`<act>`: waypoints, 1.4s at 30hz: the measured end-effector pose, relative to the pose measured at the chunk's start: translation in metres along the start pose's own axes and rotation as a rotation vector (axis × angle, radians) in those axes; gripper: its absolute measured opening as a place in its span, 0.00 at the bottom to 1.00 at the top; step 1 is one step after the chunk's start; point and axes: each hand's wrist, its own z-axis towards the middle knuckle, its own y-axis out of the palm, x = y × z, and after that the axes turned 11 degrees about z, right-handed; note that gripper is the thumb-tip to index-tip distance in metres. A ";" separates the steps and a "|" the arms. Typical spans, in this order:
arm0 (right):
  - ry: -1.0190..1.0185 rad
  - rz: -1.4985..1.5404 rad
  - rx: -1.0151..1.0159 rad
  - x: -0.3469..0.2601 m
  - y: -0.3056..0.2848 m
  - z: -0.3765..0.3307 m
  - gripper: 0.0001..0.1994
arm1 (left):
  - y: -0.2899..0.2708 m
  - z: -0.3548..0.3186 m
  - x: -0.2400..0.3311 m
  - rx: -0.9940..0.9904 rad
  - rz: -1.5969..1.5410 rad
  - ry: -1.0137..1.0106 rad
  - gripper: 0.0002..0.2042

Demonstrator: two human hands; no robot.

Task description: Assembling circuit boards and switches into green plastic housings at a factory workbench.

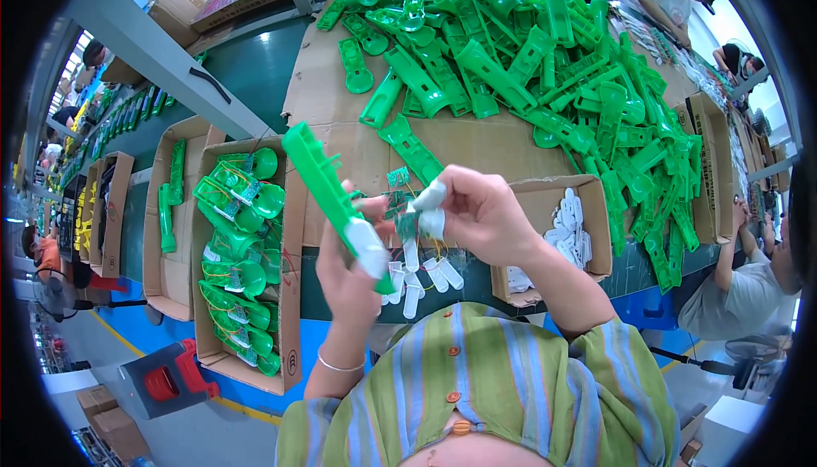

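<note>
Over the desk (466, 297), I have my left hand (347, 286) wrapped around a green shell (319, 179), my right hand (487, 216) pinching a circuit board (397, 205); the shell looks light, stiff and slick, best held by its edges.

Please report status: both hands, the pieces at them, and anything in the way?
Left hand gripping green casing. Right hand at small circuit board, exact grip unclear. White wired pieces close by, not visibly blocking.
</note>
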 end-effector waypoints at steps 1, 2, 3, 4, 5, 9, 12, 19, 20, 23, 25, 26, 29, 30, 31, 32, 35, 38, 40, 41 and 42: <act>-0.001 0.006 0.002 -0.003 0.001 -0.001 0.06 | -0.018 0.009 -0.018 -0.186 -0.459 -0.099 0.30; 0.017 0.020 -0.022 -0.008 0.006 -0.002 0.06 | -0.026 0.014 -0.025 -0.294 -0.557 -0.128 0.28; 0.033 0.033 -0.046 -0.013 0.012 -0.003 0.07 | -0.030 0.017 -0.030 -0.405 -0.654 -0.155 0.26; -0.020 -0.007 -0.030 -0.014 0.020 -0.002 0.05 | -0.034 0.013 -0.036 -0.403 -0.644 -0.156 0.26; -0.022 -0.002 -0.023 -0.014 0.024 -0.001 0.05 | -0.034 0.008 -0.044 -0.405 -0.706 -0.171 0.23; -0.132 -0.241 0.022 -0.014 0.035 0.002 0.04 | -0.029 -0.001 -0.059 -0.361 -0.769 -0.186 0.21; -0.216 -0.331 0.065 -0.009 0.038 0.001 0.05 | -0.034 -0.008 -0.067 -0.319 -0.675 -0.170 0.22; -0.426 -0.609 0.102 0.012 0.045 -0.001 0.09 | -0.021 -0.011 -0.051 -0.139 -0.608 -0.180 0.20; -0.493 -0.662 0.089 0.009 0.046 -0.001 0.10 | -0.019 -0.011 -0.045 -0.137 -0.619 -0.220 0.20; -0.642 -0.791 0.007 0.012 0.043 -0.002 0.13 | -0.019 -0.014 -0.046 -0.142 -0.660 -0.217 0.20; -0.712 -0.928 -0.001 0.011 0.044 -0.004 0.14 | -0.016 -0.016 -0.045 -0.138 -0.689 -0.226 0.21; -0.752 -0.962 0.007 0.011 0.046 -0.005 0.14 | -0.013 -0.017 -0.043 -0.148 -0.677 -0.210 0.21; -0.761 -0.975 -0.022 0.007 0.046 -0.009 0.13 | -0.010 -0.023 -0.044 -0.115 -0.658 -0.202 0.21; -0.761 -0.975 -0.022 0.007 0.045 -0.009 0.13 | -0.010 -0.024 -0.043 -0.112 -0.605 -0.189 0.21; -0.786 -0.995 -0.046 0.008 0.044 -0.008 0.13 | -0.011 -0.025 -0.042 -0.109 -0.553 -0.176 0.21; -0.812 -1.021 -0.069 0.009 0.043 -0.008 0.12 | -0.013 -0.022 -0.041 -0.164 -0.525 -0.142 0.21; -0.842 -1.077 -0.058 0.023 0.036 -0.013 0.10 | -0.014 -0.023 -0.042 -0.113 -0.237 -0.154 0.21; -0.848 -1.107 -0.046 0.037 0.028 -0.015 0.09 | -0.011 -0.023 -0.049 -0.136 -0.213 -0.162 0.21; -0.828 -1.092 -0.034 0.039 0.027 -0.016 0.09 | -0.003 -0.023 -0.045 -0.100 -0.251 -0.204 0.20; -0.811 -1.071 -0.027 0.039 0.027 -0.017 0.09 | -0.004 -0.021 -0.047 -0.098 -0.254 -0.203 0.20; -0.811 -1.072 -0.031 0.037 0.026 -0.017 0.09 | -0.006 -0.019 -0.050 -0.136 -0.244 -0.169 0.20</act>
